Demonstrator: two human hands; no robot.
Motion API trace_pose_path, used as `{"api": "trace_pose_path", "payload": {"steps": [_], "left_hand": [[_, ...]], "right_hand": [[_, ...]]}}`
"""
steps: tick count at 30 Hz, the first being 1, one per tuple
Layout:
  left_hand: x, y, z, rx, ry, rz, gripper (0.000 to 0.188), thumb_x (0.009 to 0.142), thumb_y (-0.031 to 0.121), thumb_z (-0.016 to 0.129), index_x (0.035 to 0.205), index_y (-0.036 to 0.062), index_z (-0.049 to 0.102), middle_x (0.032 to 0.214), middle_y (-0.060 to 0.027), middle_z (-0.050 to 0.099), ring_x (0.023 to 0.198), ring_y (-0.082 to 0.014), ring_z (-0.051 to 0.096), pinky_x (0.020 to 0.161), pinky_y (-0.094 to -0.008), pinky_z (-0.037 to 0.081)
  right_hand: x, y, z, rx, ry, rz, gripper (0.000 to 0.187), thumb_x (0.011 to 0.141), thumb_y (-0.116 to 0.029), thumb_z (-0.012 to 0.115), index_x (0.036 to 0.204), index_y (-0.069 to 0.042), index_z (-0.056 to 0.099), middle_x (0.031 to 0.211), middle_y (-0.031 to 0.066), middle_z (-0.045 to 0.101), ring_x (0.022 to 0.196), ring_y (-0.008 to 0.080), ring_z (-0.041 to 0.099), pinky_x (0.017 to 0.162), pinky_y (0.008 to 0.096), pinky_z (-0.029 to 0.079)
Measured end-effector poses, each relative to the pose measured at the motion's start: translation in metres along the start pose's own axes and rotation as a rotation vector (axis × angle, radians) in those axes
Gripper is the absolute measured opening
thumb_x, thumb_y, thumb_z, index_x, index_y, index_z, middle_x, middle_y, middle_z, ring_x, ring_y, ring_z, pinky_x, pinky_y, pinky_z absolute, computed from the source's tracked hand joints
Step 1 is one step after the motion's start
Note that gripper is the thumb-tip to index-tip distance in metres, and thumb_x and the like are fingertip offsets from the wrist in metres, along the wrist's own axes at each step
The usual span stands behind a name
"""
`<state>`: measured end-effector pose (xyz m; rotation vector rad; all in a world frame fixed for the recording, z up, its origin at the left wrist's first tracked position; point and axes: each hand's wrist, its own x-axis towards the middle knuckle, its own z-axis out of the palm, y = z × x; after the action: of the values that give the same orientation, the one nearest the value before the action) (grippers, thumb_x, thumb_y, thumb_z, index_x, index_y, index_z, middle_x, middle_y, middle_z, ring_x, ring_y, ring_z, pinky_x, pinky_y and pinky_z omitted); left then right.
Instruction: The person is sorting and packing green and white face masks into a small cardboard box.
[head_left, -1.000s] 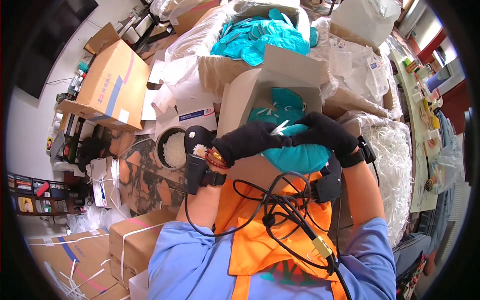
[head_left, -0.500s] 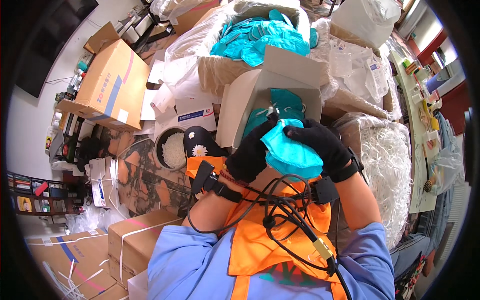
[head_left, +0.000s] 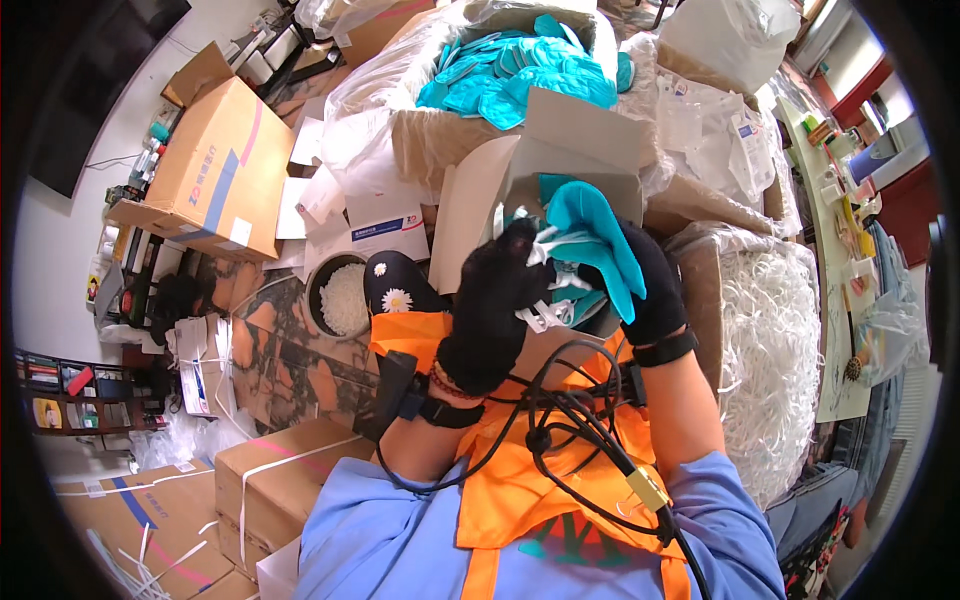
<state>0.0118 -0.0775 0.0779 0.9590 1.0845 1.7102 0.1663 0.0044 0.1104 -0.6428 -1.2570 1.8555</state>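
A teal face mask (head_left: 597, 235) is tilted up over an open grey-white carton (head_left: 585, 137), its underside turned toward me. My right hand (head_left: 652, 292), in a black glove, grips its right edge. My left hand (head_left: 492, 300), also gloved in black, is closed around white elastic straps (head_left: 550, 245) beside the mask; some strap ends hang below the fingers. More teal fabric shows behind the mask inside the carton, mostly hidden by my hands.
Beyond the carton stands a plastic-lined box (head_left: 425, 135) heaped with teal masks (head_left: 530, 75). A box of white elastic straps (head_left: 765, 350) is at the right. A round bin of white pieces (head_left: 345, 298) sits left of my knee. Black cables (head_left: 560, 430) hang across my orange apron (head_left: 500, 510).
The mask has turned from lying flat to standing tilted, up and nearer the carton. My left hand now has bunched white straps in it. My right hand has shifted slightly left.
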Motion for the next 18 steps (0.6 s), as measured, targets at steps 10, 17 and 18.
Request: {"api": "trace_pose_path", "payload": {"steps": [10, 17, 18], "left_hand": [[-0.011, 0.026, -0.06, -0.763, -0.212, 0.143, 0.019, 0.095, 0.018, 0.053, 0.109, 0.0061, 0.056, 0.101, -0.009, 0.059, 0.091, -0.0221, 0.059, 0.077, -0.0362, 0.051], [0.038, 0.054, -0.037, -0.274, 0.023, -0.425, 0.029, 0.1, 0.033, 0.049, 0.106, 0.0054, 0.058, 0.077, -0.0004, 0.052, 0.066, -0.0086, 0.053, 0.064, -0.0231, 0.047], [0.043, 0.043, -0.034, -0.014, -0.016, -0.34, 0.032, 0.099, 0.035, 0.05, 0.105, 0.0054, 0.059, 0.077, 0.0, 0.052, 0.068, -0.0088, 0.054, 0.065, -0.0235, 0.047]], "right_hand": [[0.07, 0.012, -0.073, 0.121, 0.26, 0.061, 0.033, 0.096, -0.031, 0.056, 0.111, -0.003, 0.064, 0.096, 0.0058, 0.067, 0.085, 0.013, 0.063, 0.077, 0.0251, 0.05], [0.129, 0.005, -0.095, -0.633, -0.003, -0.291, 0.037, 0.096, -0.03, 0.057, 0.119, -0.002, 0.062, 0.107, 0.0095, 0.066, 0.094, 0.015, 0.062, 0.085, 0.0277, 0.048], [0.148, -0.003, -0.09, -0.706, 0.006, -0.355, 0.04, 0.095, -0.032, 0.059, 0.121, -0.001, 0.06, 0.107, 0.0097, 0.066, 0.094, 0.0154, 0.061, 0.085, 0.0279, 0.049]]}}
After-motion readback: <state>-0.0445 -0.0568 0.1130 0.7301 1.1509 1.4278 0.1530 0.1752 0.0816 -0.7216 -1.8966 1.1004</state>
